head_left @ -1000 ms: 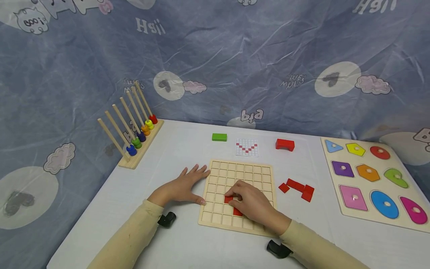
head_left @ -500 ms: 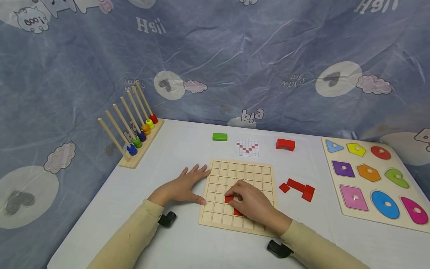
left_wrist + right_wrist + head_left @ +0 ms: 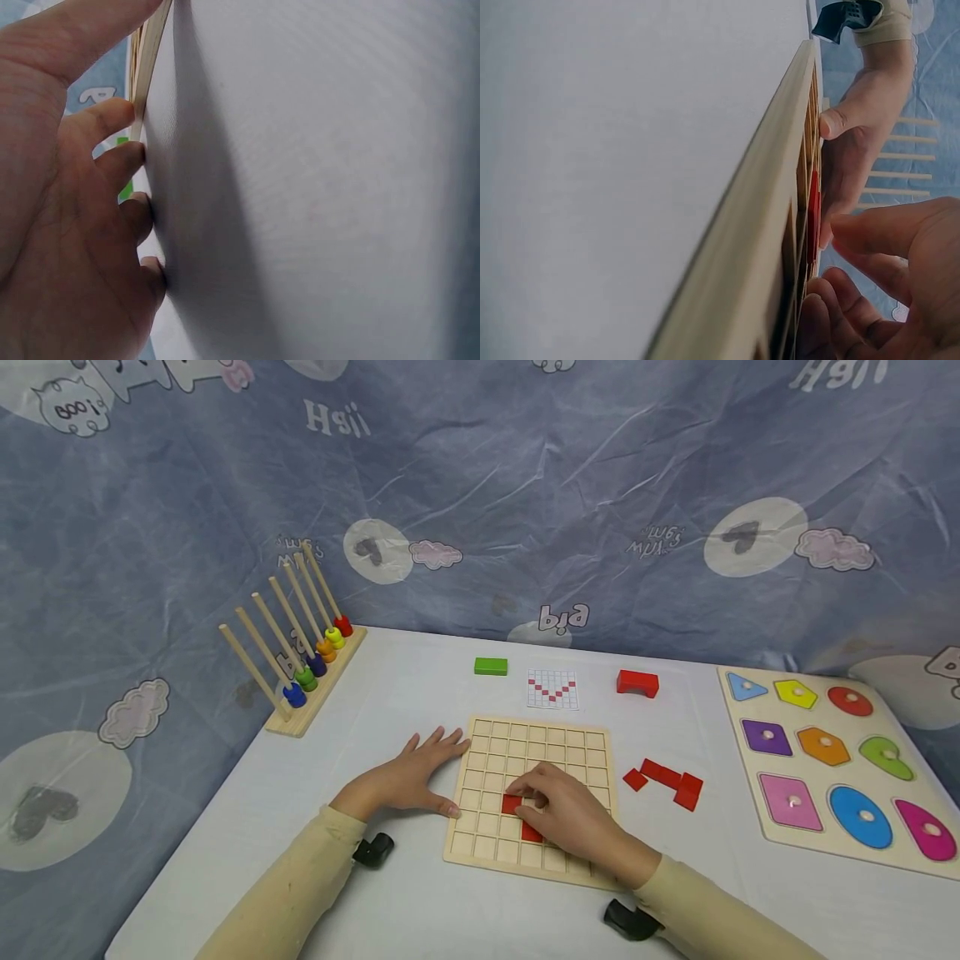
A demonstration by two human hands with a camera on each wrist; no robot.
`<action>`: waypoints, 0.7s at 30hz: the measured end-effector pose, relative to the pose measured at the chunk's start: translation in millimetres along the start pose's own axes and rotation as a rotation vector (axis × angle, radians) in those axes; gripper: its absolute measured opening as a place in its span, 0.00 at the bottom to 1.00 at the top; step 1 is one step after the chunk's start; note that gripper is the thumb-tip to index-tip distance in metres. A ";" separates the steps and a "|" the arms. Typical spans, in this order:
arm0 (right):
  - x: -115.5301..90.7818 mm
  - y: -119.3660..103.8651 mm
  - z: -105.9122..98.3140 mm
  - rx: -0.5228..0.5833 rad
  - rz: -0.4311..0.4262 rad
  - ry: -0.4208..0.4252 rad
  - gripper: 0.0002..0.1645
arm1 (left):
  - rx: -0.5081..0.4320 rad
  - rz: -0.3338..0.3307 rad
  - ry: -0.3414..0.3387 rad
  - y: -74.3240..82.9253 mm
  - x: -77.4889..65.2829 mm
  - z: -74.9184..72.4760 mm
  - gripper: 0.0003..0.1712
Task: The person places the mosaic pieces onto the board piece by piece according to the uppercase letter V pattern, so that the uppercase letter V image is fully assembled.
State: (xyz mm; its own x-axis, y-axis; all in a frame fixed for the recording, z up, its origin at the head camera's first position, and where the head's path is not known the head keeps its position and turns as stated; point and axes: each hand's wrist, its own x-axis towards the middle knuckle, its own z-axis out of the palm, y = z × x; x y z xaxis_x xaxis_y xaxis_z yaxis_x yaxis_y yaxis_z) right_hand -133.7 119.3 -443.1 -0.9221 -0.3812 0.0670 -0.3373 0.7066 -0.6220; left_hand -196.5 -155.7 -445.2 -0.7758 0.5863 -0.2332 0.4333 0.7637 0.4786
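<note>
A wooden grid board [image 3: 480, 843] lies flat on the white table. Two red square tiles sit in its cells: one tile [image 3: 512, 803] by my right fingertips, another tile [image 3: 532, 832] diagonally below it, partly under my thumb. My right hand [image 3: 564, 810] hovers over the board with fingers loosely bent. In the right wrist view, nothing shows between thumb [image 3: 847, 229] and fingers, and the red tiles [image 3: 814, 217] lie in the board. Spread flat, my left hand [image 3: 408, 783] touches the board's left edge with thumb and index finger.
Several loose red tiles [image 3: 661, 772] lie right of the board. Behind it are a green block [image 3: 491, 667], a pattern card [image 3: 552, 689] and a red arch block [image 3: 637, 683]. A peg stand [image 3: 318, 685] stands left; a shape puzzle board [image 3: 806, 777] lies right.
My right hand has shifted slightly right and its fingertips have come off the upper-left red tile, which now shows more fully. The left hand stays in place.
</note>
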 end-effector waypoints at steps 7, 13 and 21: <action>-4.9 5.0 -4.6 0.027 -0.006 0.024 0.10 | 0.005 -0.014 0.001 1.0 0.3 0.1 0.65; -10.8 7.3 -9.9 0.032 0.033 0.019 0.11 | -0.011 -0.015 0.004 1.6 -0.9 0.2 0.65; -20.7 18.1 -20.4 0.014 0.059 0.042 0.12 | -0.011 -0.003 0.012 1.5 -1.6 0.2 0.65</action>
State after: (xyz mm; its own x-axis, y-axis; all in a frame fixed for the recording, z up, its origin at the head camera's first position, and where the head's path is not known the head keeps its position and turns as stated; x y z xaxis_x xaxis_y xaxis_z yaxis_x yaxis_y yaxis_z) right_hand -124.6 152.1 -439.9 -0.9475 -0.3137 0.0622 -0.2798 0.7189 -0.6363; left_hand -194.5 -155.5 -444.2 -0.7827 0.5803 -0.2248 0.4257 0.7628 0.4867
